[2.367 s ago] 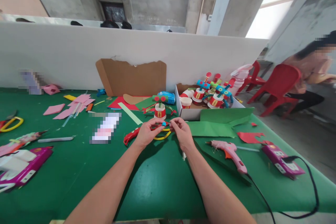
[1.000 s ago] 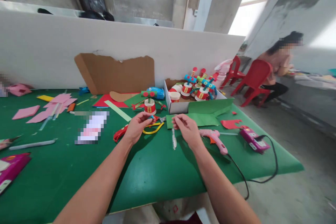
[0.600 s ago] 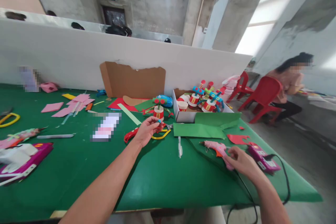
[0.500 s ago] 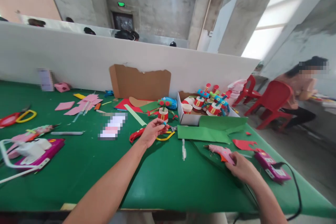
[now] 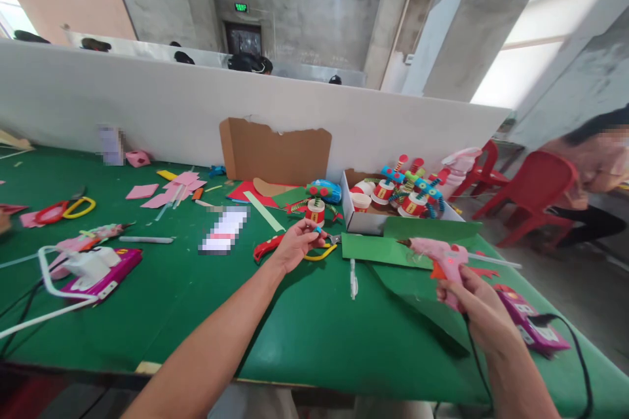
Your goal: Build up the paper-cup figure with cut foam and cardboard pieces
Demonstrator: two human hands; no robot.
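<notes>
Above green table [image 5: 304, 340]: right fingers [image 5: 459, 291] gripping glue gun [image 5: 445, 255], left fingers [image 5: 305, 230] pinching blue piece [image 5: 318, 230].

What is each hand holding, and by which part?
Right hand: a pink glue gun, by its handle. Left hand: a small blue piece, pinched; its gripped part is too small to tell.

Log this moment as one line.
left hand: pinching small blue piece | right hand: gripping pink glue gun, nozzle pointing left | beside left hand: red-and-yellow-handled tool, cup figure
</notes>
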